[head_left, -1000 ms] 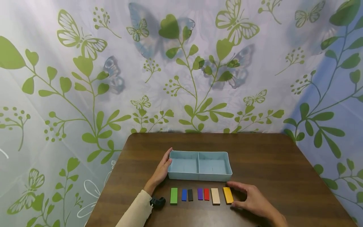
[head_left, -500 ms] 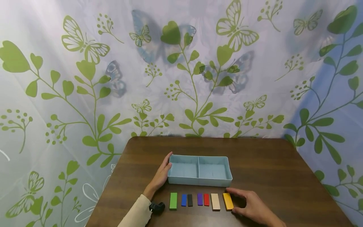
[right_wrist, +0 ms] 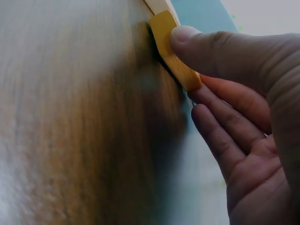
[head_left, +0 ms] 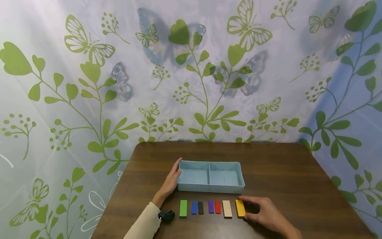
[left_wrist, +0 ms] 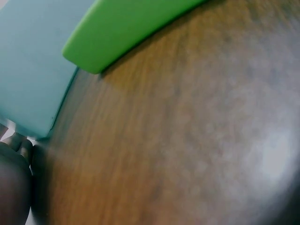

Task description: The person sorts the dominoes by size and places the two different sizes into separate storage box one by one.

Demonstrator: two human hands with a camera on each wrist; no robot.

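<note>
Large rectangular blocks (head_left: 183, 208): three. Small rectangular blocks (head_left: 194, 208): four. Two-compartment tray (head_left: 210, 188): one. Left hand (head_left: 171, 181) and right hand (head_left: 264, 210): one each. Wood-grain tabletop (head_left: 274, 166): one.

Left hand (head_left: 169, 182) touching blue tray (head_left: 211, 188), right hand (head_left: 265, 210) pinching yellow block (head_left: 240, 209)

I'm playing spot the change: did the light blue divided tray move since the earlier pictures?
No: in the head view, the light blue divided tray keeps its place against the back edge of the wood-grain table.
</note>
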